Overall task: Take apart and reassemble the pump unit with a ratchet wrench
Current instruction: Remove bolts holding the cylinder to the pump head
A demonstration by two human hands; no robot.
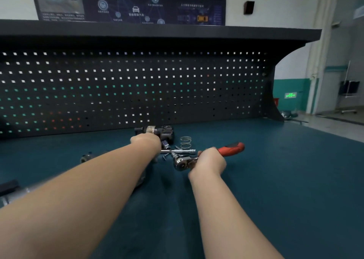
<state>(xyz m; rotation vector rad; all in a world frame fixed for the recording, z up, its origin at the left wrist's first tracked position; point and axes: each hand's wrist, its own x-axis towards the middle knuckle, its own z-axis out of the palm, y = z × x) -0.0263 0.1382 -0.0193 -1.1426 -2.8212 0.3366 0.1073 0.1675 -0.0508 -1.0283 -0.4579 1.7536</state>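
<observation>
Pump unit (157,132) is our landmark: dark metal body lying on the teal bench mat (275,180), just in front of the black pegboard (137,85), roughly mid-bench.

Far left of the pump, at the frame edge, we see a grey cylindrical part (11,196), mostly cut off by our left forearm. Closer in, still left of the pump, a dark round fitting (86,157) sits on the mat, half hidden behind the same arm.

Our left hand (146,141) is on the pump's near left side, knuckles toward us. Fingers are on the far side, so we cannot tell how far they're closed or whether they actually grip the body.

Just in front of the pump: a socket extension (166,145) runs from it down to the ratchet wrench (197,158), chrome head toward us. A chrome bar (178,151) lies crosswise on the mat there, a small bolt (165,156) beside it.

Just right of the pump, a wire coil spring (185,142) stands on the mat, apart from the body.

Right and nearer than the pump, our right hand (211,161) is wrapped around the wrench, fingers curled tight just behind the head; red handle end sticks out past the hand to the right.
</observation>
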